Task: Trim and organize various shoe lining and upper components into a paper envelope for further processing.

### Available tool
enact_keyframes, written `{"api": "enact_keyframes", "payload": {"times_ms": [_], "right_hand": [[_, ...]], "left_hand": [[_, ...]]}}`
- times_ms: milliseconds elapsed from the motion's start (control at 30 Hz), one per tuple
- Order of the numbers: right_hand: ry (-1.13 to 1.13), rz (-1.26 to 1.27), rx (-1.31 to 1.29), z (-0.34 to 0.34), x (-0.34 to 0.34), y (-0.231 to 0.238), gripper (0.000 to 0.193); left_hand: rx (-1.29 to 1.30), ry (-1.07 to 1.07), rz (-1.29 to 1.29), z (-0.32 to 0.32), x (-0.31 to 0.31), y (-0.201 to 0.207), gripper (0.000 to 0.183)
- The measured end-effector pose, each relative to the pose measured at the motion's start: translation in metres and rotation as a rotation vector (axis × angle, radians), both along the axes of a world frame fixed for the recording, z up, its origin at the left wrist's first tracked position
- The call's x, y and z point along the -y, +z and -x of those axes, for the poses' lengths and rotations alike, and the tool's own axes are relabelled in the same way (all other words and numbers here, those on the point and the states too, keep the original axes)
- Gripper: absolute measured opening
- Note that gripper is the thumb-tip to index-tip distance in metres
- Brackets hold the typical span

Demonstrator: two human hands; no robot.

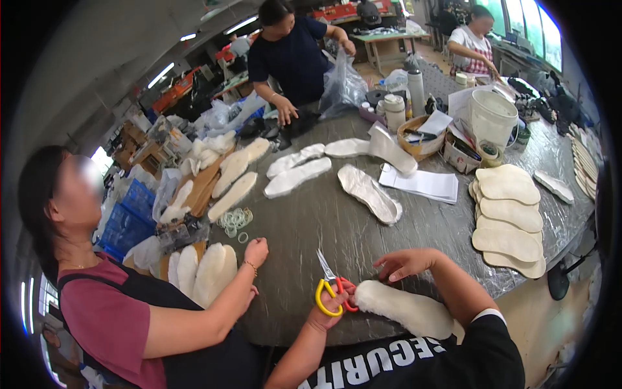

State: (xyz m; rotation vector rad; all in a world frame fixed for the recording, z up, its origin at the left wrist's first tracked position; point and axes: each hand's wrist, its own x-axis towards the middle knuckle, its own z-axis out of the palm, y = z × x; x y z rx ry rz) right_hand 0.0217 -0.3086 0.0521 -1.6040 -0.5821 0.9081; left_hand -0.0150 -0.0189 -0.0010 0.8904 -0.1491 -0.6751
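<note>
Near edge of a dark tabletop (291,240)

At right, pale insoles (508,240) overlap in a pile, perhaps to save room. A fleecy insole (405,308) lies at the near edge, seemingly for easy reach. The right hand (408,262) is loosely open beside it, grasping nothing visible; contact I cannot tell. The left hand (335,302) grips scissors (328,272), blades pointing away, probably for safety.
</note>
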Motion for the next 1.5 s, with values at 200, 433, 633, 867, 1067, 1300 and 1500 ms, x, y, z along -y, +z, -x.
{"api": "enact_keyframes", "payload": {"times_ms": [200,433,633,867,1067,1300,1500], "right_hand": [[-0.297,0.452,0.313,-0.088,-0.024,0.12,0.08],[-0.323,0.148,0.528,-0.096,-0.113,0.191,0.041],[0.166,-0.805,0.53,0.027,-0.178,0.218,0.019],[0.422,-1.366,0.574,0.083,-0.241,0.238,0.022],[0.427,-1.226,0.136,0.113,-0.218,0.238,0.018],[0.258,-1.583,0.339,0.123,-0.219,0.221,0.019],[0.258,-1.483,0.369,0.124,-0.202,0.218,0.019]], "left_hand": [[-0.044,-0.003,0.145,-0.001,0.006,0.007,0.028],[-0.145,-0.011,0.298,-0.006,0.004,0.019,0.016],[-0.216,-0.023,0.355,-0.036,0.005,-0.046,0.017],[-1.034,0.101,1.206,-0.207,-0.151,-0.087,0.013],[-0.64,0.106,0.773,-0.082,-0.066,-0.058,0.011],[-0.262,0.123,0.327,-0.01,-0.004,-0.003,0.013],[-0.244,0.049,0.343,-0.013,-0.007,0.002,0.015]]}}
